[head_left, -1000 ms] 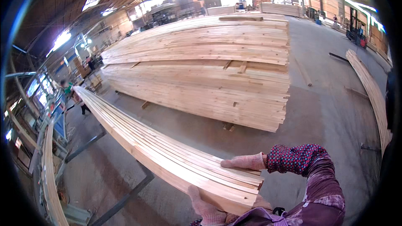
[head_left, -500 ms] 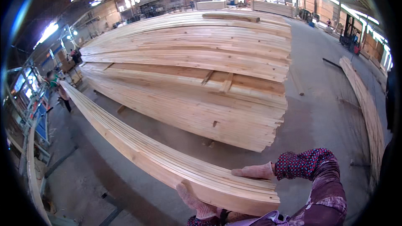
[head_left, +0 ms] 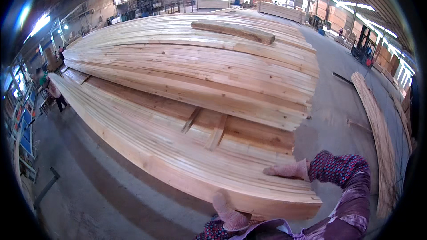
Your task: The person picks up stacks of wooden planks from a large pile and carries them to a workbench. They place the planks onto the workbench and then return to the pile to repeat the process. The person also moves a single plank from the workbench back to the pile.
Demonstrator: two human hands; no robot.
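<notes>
A bundle of long pale wooden boards (head_left: 178,175) runs from in front of me to the far left, packed side by side. My left hand (head_left: 229,213), in a pink knitted glove, grips its near side by the right end, thumb up on the outer face and fingers hidden beneath. My right hand (head_left: 287,170), gloved alike, lies over the top near the far edge and holds the boards there; part of it is hidden. At the far left end, a co-worker (head_left: 52,90) stands close against the bundle. Beyond the bundle rises a large two-level stack of boards (head_left: 191,69).
A short thick timber (head_left: 233,31) lies atop the stack. Crosswise spacer sticks (head_left: 217,132) rest on its lower level. Long strips of wood (head_left: 378,146) lie on the floor at right, with a forklift (head_left: 362,46) behind. Metal frames (head_left: 26,129) stand along the left.
The bundle has moved away from me against the lower level of the stack, covering the floor gap between them. Both hands have travelled with it, and my view has shifted nearer the stack.
</notes>
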